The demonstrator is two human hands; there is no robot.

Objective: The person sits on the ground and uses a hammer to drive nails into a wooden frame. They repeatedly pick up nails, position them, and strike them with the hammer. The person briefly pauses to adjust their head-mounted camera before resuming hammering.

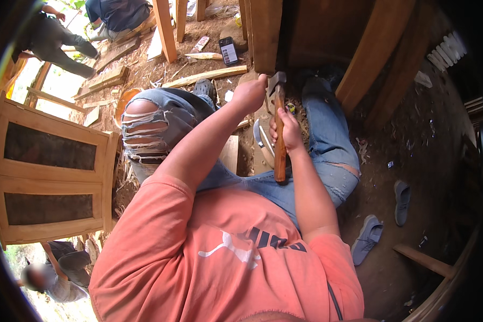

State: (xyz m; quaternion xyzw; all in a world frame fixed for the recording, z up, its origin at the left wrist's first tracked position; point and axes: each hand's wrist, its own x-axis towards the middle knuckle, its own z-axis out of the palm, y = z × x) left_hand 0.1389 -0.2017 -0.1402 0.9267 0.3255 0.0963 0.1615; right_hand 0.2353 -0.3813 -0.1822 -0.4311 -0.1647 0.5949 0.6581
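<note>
My right hand [289, 130] is wrapped round the wooden handle of a hammer [280, 158]. The handle runs up from my lap, and the metal head is at the top, close to the foot of a wooden post [266, 40]. Beside the hammer head, my left hand [249, 95] is closed with its fingertips pressed together near the post. Whatever it pinches is too small to make out. On the ground between my legs lies a curved blade [260, 135], next to a piece of board [229, 154].
A panelled wooden frame [53, 177] stands at the left. Ahead lie a phone [228, 50], a long wood strip [206, 76] and offcuts. Slanted beams [375, 51] rise at the right, with grey shoes [367, 239] on the floor. Other people [118, 16] are at the far left.
</note>
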